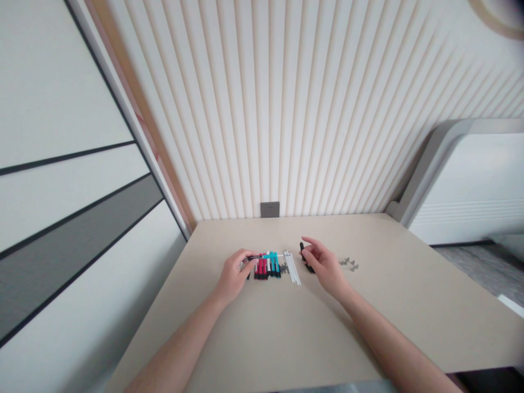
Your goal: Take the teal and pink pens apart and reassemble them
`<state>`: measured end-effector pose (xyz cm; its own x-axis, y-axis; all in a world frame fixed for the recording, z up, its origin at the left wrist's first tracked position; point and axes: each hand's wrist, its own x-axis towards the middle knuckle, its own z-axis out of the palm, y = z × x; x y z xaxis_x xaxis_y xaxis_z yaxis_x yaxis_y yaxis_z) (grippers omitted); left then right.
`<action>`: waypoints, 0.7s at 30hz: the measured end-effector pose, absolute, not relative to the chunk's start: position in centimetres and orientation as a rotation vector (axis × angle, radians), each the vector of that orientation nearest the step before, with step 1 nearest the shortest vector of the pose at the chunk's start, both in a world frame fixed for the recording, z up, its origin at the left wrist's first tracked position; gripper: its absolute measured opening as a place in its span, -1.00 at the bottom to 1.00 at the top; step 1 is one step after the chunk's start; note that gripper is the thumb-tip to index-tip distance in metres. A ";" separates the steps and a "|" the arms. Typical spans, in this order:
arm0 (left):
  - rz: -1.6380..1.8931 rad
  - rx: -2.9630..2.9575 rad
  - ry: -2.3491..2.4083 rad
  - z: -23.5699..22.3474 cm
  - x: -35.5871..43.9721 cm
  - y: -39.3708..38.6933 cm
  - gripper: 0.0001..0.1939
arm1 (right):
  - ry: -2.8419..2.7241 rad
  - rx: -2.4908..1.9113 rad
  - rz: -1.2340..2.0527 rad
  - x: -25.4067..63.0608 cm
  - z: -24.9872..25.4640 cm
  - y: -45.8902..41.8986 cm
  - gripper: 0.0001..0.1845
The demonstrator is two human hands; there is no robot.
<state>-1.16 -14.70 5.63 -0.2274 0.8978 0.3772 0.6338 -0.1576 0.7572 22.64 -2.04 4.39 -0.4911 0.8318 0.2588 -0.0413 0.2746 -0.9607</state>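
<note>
My left hand point(237, 268) pinches the black end of a blue-and-black pen barrel point(269, 255), held level. A thin white tip shows at its right end. My right hand point(324, 266) has a small black pen part point(302, 249) upright between thumb and fingers, its index finger stretched out. More black pieces point(310, 269) lie partly hidden under that hand. Below the held barrel is a row of red barrels point(262, 268), with white and blue ones beside them. White refills point(292, 270) lie side by side between my hands, next to small grey pieces point(284, 268).
Small grey pieces point(349, 264) are scattered right of my right hand on the beige table point(262, 333). A ribbed wall with a dark socket point(270, 209) stands behind. A white cabinet point(82, 284) is at left, a grey-white headboard point(462, 180) at right.
</note>
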 end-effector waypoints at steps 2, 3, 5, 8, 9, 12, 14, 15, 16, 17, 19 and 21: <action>1.326 1.746 1.822 5.6 -1.2 -14.7 -0.80 | -1.691 -0.707 1.349 22.6 4.4 -2.1 -0.47; 1.323 1.746 1.820 5.6 -1.2 -14.7 -0.79 | -1.680 -0.702 1.356 22.5 4.4 -2.1 -0.48; 1.319 1.747 1.817 5.6 -1.2 -14.7 -0.79 | -1.654 -0.697 1.372 22.5 4.5 -2.2 -0.49; 1.328 1.749 1.814 5.5 -1.3 -14.7 -0.79 | -1.590 -0.697 1.419 22.5 4.7 -2.2 -0.49; 1.333 1.750 1.815 5.5 -1.3 -14.7 -0.80 | -1.564 -0.698 1.439 22.5 4.8 -2.2 -0.49; 1.337 1.751 1.813 5.4 -1.3 -14.7 -0.81 | -1.477 -0.688 1.504 22.6 5.0 -2.1 -0.54; 1.336 1.753 1.810 5.5 -1.3 -14.8 -0.81 | -1.429 -0.675 1.541 22.6 5.2 -2.0 -0.56; 1.338 1.754 1.809 5.5 -1.3 -14.8 -0.80 | -1.413 -0.672 1.555 22.7 5.3 -2.0 -0.57; 1.341 1.755 1.808 5.5 -1.2 -14.8 -0.80 | -1.404 -0.673 1.565 22.7 5.3 -2.0 -0.57; 1.344 1.755 1.808 5.6 -1.2 -14.8 -0.80 | -1.401 -0.675 1.571 22.7 5.4 -2.1 -0.57; 1.356 1.756 1.808 5.7 -1.2 -14.8 -0.80 | -1.406 -0.679 1.583 22.7 5.6 -2.2 -0.58; 1.371 1.755 1.808 5.8 -1.1 -14.8 -0.81 | -1.417 -0.676 1.591 22.7 5.7 -2.3 -0.60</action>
